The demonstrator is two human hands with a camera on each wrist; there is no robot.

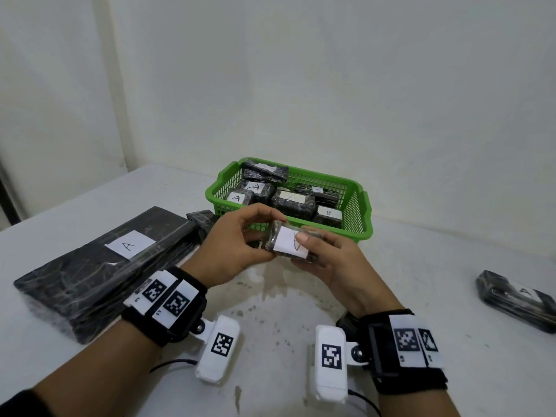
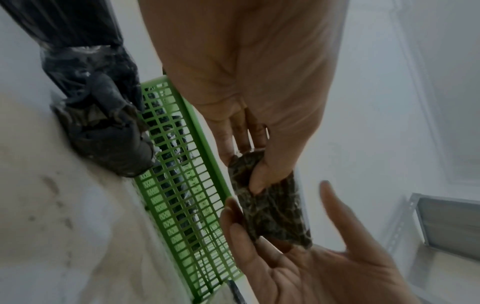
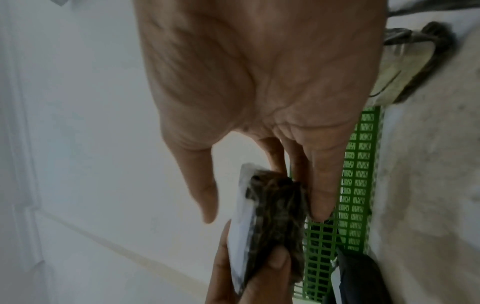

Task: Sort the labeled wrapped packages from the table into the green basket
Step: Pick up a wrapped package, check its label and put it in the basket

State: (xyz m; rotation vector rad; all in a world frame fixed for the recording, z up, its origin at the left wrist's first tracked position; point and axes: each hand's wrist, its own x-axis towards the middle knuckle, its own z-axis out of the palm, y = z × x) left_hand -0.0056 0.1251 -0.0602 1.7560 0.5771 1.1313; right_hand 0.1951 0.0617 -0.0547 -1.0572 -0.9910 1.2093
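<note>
A small black wrapped package (image 1: 290, 245) with a white handwritten label is held up just in front of the green basket (image 1: 367, 212). My left hand (image 1: 267, 239) pinches its left end between thumb and fingers, as the left wrist view shows at the package (image 2: 272, 209). My right hand (image 1: 310, 251) has its fingers behind the package, and its thumb sits just off the label in the right wrist view (image 3: 263, 217). Several labelled packages marked A and B lie in the basket.
A big flat black package (image 1: 105, 266) labelled A lies at the left of the table. A small wrapped package (image 1: 201, 219) lies beside the basket's left end. Another labelled package (image 1: 517, 299) lies at the far right. A white wall stands behind.
</note>
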